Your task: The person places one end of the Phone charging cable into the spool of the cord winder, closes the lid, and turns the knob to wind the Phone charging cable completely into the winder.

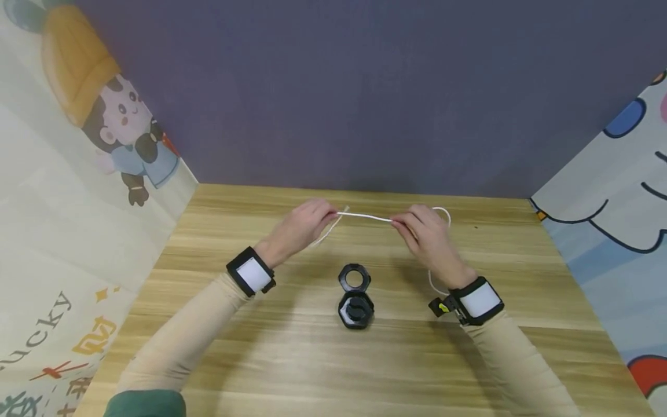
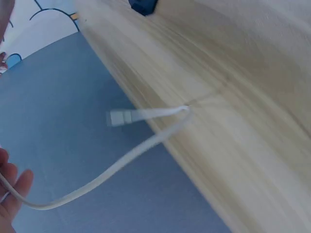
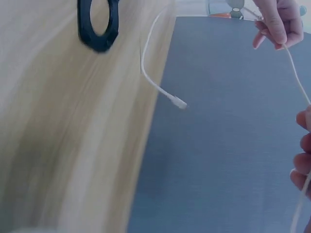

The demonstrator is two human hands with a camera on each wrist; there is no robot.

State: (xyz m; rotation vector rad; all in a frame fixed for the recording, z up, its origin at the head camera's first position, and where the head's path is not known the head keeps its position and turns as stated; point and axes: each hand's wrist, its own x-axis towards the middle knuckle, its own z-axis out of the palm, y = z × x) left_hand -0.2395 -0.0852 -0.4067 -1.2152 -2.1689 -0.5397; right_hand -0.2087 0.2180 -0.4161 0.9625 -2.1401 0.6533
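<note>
A white cable (image 1: pixel 363 216) runs nearly straight between the two hands, above the far part of the table. My left hand (image 1: pixel 307 223) pinches it between thumb and fingers, and one end hangs down with a pale connector (image 3: pixel 178 102) on it. My right hand (image 1: pixel 429 240) pinches the cable a short way to the right. Past that hand, the rest of the cable loops down behind the wrist. In the right wrist view, the left hand (image 3: pixel 282 22) appears at top right, while the right hand (image 3: pixel 303 153) is partly cut off by the edge.
Nearer on the wooden table (image 1: pixel 292 359) lie a black hexagonal ring (image 1: pixel 343 278) and, touching or very close to it, a black hexagonal object (image 1: pixel 356 311). A dark panel (image 1: pixel 354 92) rises behind the table. Printed sheets (image 1: pixel 47 220) flank the left and right.
</note>
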